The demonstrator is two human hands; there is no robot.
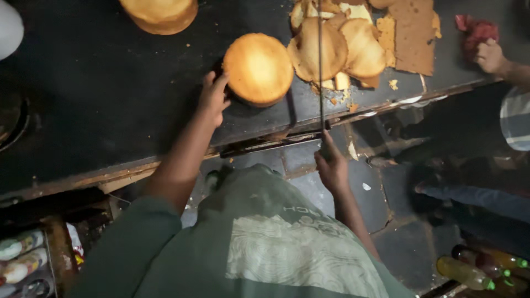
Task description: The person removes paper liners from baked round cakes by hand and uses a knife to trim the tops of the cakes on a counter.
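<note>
Left hand (214, 98) rests on the dark table (99, 94), fingers spread against the left edge of a round golden sponge cake (258, 68). Touching its side, not wrapped around it; palm flat-ish, nothing grasped.

Right hand (331, 165) is below the table's near edge, clenched around the handle end of a long thin knife (321, 60). Blade runs straight away from the hand, across the table edge and far over the pile of cake slices (337, 47). Blade sits just right of the round cake, apart from it.

Round cake is near the table's front edge, centre of view, top side up, whole as far as visible.

Pile of slices: thin round layers and trimmings stacked and overlapping, just right of the cake, reaching the far edge of the view. A flat brown rectangular sheet (417, 33) lies at the right of the pile. Crumbs scattered between pile and table edge.

Second round cake (160, 14) at far left-centre, cut off by the frame, well apart from both hands.

Another person's hand (490, 55) at far right on the table, beside a red cloth (473, 30); striped sleeve (516, 118) below it. Can't tell whether that hand grips the cloth.

Floor: dark tiles, a few plastic bottles (475, 270) at lower right. Wearer has a green shirt (259, 243).
</note>
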